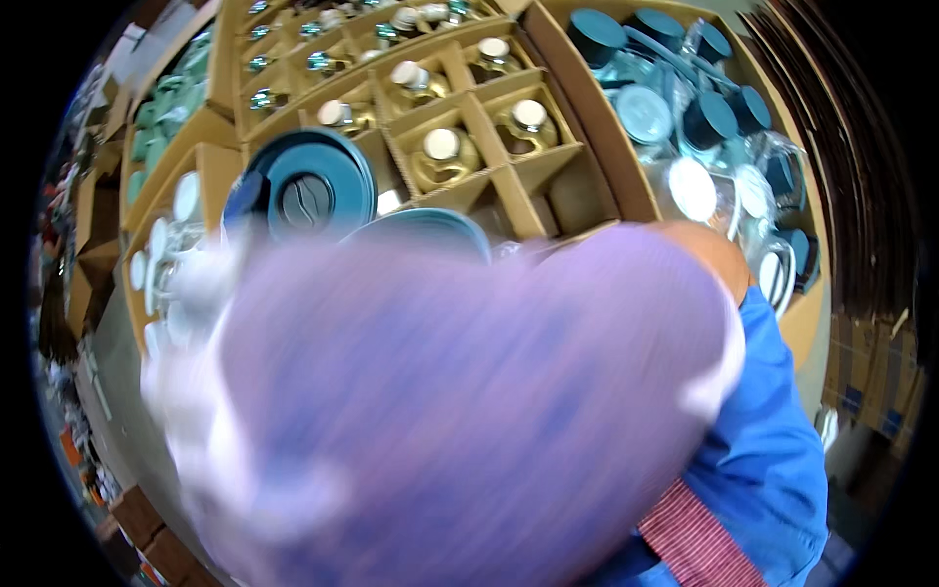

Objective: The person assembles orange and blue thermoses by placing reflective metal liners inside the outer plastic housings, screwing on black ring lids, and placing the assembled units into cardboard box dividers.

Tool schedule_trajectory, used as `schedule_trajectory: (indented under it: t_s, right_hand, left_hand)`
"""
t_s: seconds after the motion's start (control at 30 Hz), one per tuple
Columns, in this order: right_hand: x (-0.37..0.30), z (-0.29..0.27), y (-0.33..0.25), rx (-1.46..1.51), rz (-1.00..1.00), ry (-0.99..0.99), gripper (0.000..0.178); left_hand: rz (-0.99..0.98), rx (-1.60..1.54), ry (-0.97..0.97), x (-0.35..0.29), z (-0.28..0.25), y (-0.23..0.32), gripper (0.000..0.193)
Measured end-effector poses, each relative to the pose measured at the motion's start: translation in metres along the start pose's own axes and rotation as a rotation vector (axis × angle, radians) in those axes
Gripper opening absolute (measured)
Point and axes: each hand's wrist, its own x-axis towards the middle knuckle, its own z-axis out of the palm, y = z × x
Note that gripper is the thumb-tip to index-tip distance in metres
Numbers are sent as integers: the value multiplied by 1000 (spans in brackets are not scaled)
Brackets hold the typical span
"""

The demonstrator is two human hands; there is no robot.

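A large purple-and-white shape (460, 391), smeared by motion and very near the camera, covers the middle of the head view; whether it is a glove or a cloth I cannot tell. My right arm, in a blue sleeve (773, 411), rises at the right to a patch of bare skin (706, 252) beside that shape. The fingers of my right hand (706, 252) are hidden. My left hand cannot be made out; whitish blur lies at the shape's left edge. Just beyond are a round teal lid (308, 201) and a second teal round top (421, 227), partly covered.
A divided cardboard box (577, 108) holds several yellowish bottles with white caps (442, 145). To its right, another carton contains teal-lidded and white-lidded jugs (709, 119). White-lidded items (188, 201) and green items (166, 117) fill boxes at left. Stacked flat cardboard (851, 147) stands far right.
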Motion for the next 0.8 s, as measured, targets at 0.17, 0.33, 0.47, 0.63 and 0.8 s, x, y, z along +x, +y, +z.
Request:
schedule_trajectory:
  t_s: [0.17,0.33,0.47,0.63,0.8]
  right_hand:
    - [-1,-5,7,-34,47,-114,33]
    - [33,-38,51,-213,111,-185,34]
    - [-15,-69,234,-1321,192,-280,56]
    - [-21,-30,228,-1355,498,-599,38]
    - [34,-12,98,-1505,-17,-348,35]
  left_hand:
    - [-211,-48,122,-19,-9,-75,42]
    - [-334,-230,147,-39,-4,-88,47]
    - [-60,326,175,-35,29,-33,43]
    - [86,484,236,-101,18,-45,27]
    - [221,318,-15,-116,66,-18,29]
